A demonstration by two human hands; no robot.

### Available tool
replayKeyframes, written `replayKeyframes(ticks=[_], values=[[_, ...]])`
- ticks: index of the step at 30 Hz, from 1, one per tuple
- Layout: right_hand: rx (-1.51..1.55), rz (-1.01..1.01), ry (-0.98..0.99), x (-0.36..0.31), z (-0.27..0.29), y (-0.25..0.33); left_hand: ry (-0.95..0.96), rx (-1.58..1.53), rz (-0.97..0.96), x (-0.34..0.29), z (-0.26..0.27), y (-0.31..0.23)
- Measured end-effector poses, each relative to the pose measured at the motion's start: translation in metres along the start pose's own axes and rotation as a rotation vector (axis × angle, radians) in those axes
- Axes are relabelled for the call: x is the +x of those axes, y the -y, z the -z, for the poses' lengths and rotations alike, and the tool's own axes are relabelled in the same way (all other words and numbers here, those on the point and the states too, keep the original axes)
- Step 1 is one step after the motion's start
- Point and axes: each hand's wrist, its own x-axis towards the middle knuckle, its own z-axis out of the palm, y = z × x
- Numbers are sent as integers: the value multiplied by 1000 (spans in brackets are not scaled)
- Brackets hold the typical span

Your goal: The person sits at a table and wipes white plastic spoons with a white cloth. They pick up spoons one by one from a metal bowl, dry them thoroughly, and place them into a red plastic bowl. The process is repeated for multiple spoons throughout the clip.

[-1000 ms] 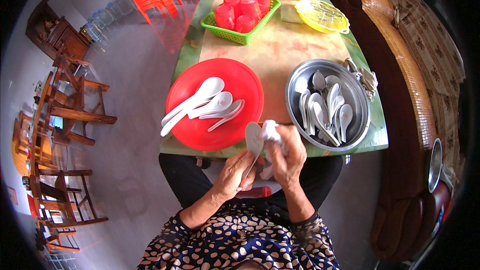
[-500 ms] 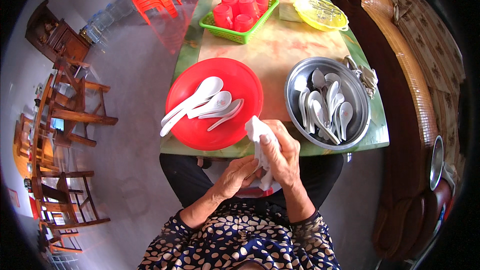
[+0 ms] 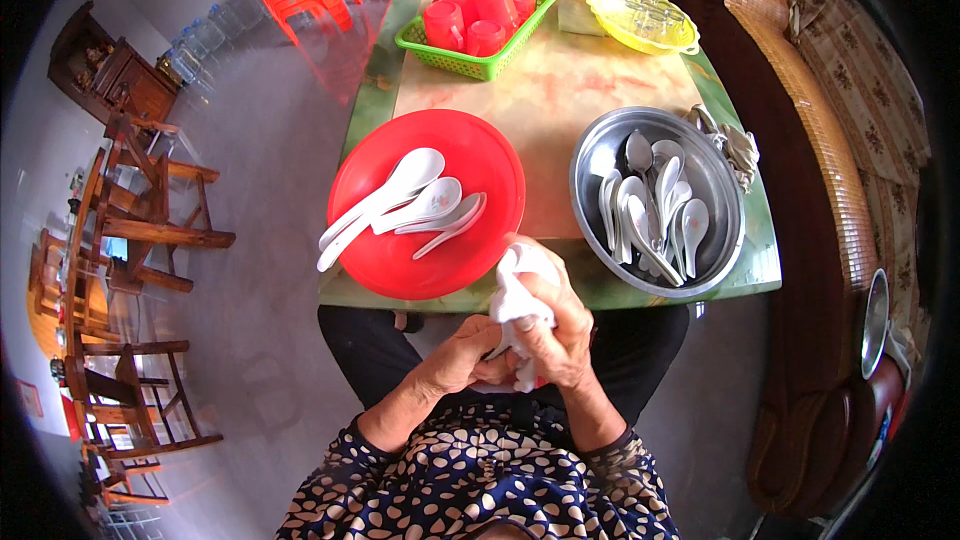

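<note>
A long table with a marbled orange top and green rim [image 3: 560,90] runs away from the seated person, over a grey floor with wooden chairs off to the left. At the near edge sits a round red plastic plate [image 3: 400,270] carrying three or four white ceramic soup spoons [image 3: 395,208], and beside it to the right a round steel basin [image 3: 598,155] holding a heap of more white spoons [image 3: 655,205]. Below the table edge, over the lap, both hands meet: the right hand [image 3: 560,335] is clenched round a crumpled white cloth [image 3: 515,300], and the left hand [image 3: 465,362] is closed against the cloth's lower end. Something appears to be wrapped inside the cloth, probably a spoon, though it is hidden. Judged from this, the step in hand is wiping one spoon dry; the next move would call for loosening the cloth and laying the spoon among those on the red plate.
</note>
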Motion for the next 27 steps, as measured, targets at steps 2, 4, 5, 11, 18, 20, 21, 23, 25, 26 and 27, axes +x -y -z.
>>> replayKeyframes(ticks=[2,4,5,11,18,20,21,23,25,26,27], values=[[183,-190,7,-3,5,4,66,140,58,1,2,-2],[264,-294,-152,2,-2,11,81,141,-12,1,4,2],[297,-364,-198,4,-3,11,89,142,-48,1,4,3],[255,-492,-373,18,-2,2,-248,264,-356,6,-35,-2],[-191,-157,-196,9,-3,-10,-307,152,-358,3,-32,-6],[-278,-82,-148,0,0,-14,-330,67,-348,4,-34,-6],[-280,-53,-138,-4,0,-13,-337,49,-361,3,-34,-5],[-293,48,-114,-11,-1,-15,-350,14,-387,3,-32,-2],[-364,116,-70,-16,-4,-11,-337,94,-462,6,-17,8],[-385,157,-61,-17,-7,-10,-331,134,-499,7,-13,11],[-410,168,-77,-17,-8,-9,-356,152,-505,5,-17,7]])
